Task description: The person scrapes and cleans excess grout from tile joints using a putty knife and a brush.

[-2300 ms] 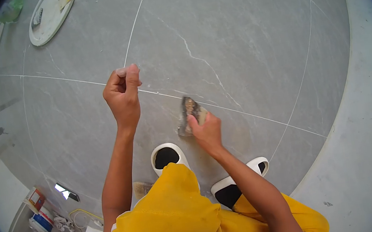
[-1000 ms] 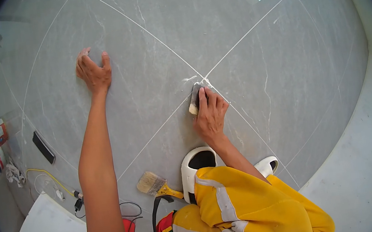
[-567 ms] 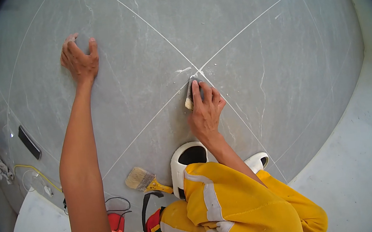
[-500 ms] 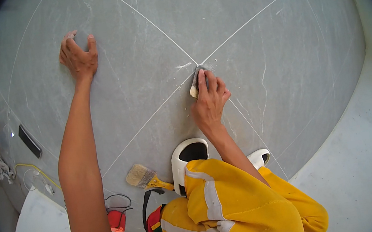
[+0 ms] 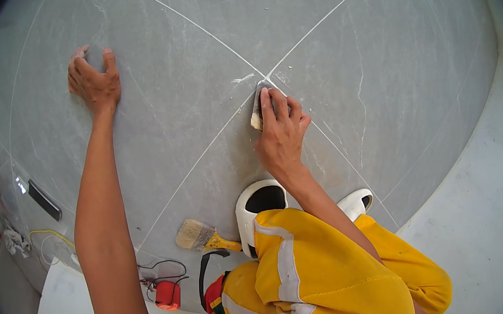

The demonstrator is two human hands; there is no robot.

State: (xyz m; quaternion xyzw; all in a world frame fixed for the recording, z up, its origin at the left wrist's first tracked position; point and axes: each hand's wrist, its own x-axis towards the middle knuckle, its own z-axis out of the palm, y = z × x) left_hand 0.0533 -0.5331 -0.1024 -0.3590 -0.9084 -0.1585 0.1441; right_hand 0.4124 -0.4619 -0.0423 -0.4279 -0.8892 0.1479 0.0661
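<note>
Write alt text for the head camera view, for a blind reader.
A person's right hand presses a sponge onto the crossing of white grout lines in a grey tiled floor. The left hand rests flat on a tile; a paintbrush lies near a white slipper.

The left hand, raised off the floor with fingers pinched in the earliest picture, now lies spread and flat on a tile at the far left. The right hand no longer works the sponge on a single grout line just beyond the feet; it presses it beside the crossing of grout lines. A paintbrush now shows near the sandal.
</note>
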